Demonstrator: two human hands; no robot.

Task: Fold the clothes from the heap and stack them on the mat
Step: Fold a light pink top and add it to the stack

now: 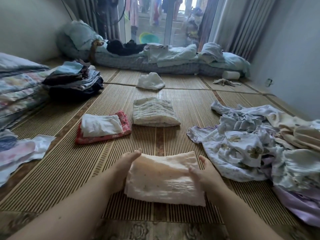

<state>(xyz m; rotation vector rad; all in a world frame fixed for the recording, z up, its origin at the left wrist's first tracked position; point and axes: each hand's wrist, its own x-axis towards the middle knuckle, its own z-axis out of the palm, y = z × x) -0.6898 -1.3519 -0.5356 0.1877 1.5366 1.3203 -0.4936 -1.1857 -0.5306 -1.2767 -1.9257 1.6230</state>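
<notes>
Head view: folded peach cloth (164, 181) lies on the mat (60, 170) at 6 o'clock, with the left hand (123, 170) straight-fingered against its left end and the right hand (205, 174) curling its fingers over the right end. Folding of this piece looks about done, and the heap (259, 149) at 3 o'clock is large. Next move likely calls for a level two-hand lift onto the cream stack (154, 112) at 12 o'clock, edges squared.

Left hand (127, 168) and right hand (205, 172) on seemingly bare forearms.
</notes>
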